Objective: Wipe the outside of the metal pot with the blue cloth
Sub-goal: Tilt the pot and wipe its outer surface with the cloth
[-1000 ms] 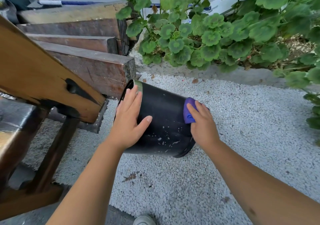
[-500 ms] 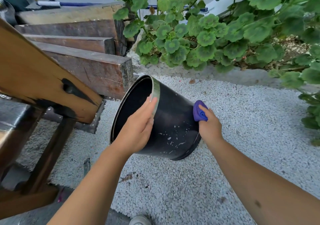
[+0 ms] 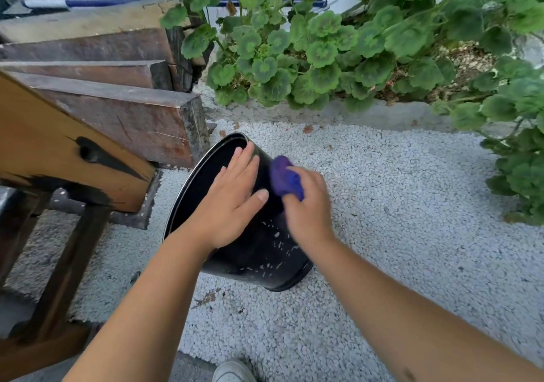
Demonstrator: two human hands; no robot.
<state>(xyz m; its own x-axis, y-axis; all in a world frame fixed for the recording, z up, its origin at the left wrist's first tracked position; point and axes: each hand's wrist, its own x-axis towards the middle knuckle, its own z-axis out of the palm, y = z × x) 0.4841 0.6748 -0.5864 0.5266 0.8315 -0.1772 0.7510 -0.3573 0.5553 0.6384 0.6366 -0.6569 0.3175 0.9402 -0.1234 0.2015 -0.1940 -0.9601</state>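
Observation:
A black metal pot (image 3: 265, 252) stands tilted on the white gravel, its open mouth turned up and to the left, pale specks on its lower wall. My left hand (image 3: 229, 202) lies flat over the rim and upper wall with fingers spread, steadying the pot. My right hand (image 3: 309, 208) is closed around a bunched blue cloth (image 3: 284, 177) and presses it against the pot's upper right side. The cloth and hand are motion-blurred. The pot's far side is hidden.
Stacked dark timber beams (image 3: 123, 111) and a wooden bench (image 3: 59, 152) crowd the left. Leafy geranium plants (image 3: 338, 52) line a concrete kerb behind and to the right. White gravel (image 3: 412, 205) spreads to the right. A shoe tip (image 3: 232, 373) shows at the bottom.
My right hand has brought the cloth up and left along the pot's wall, closer to my left hand. My left hand has flattened across the rim, and the pot stands more upright.

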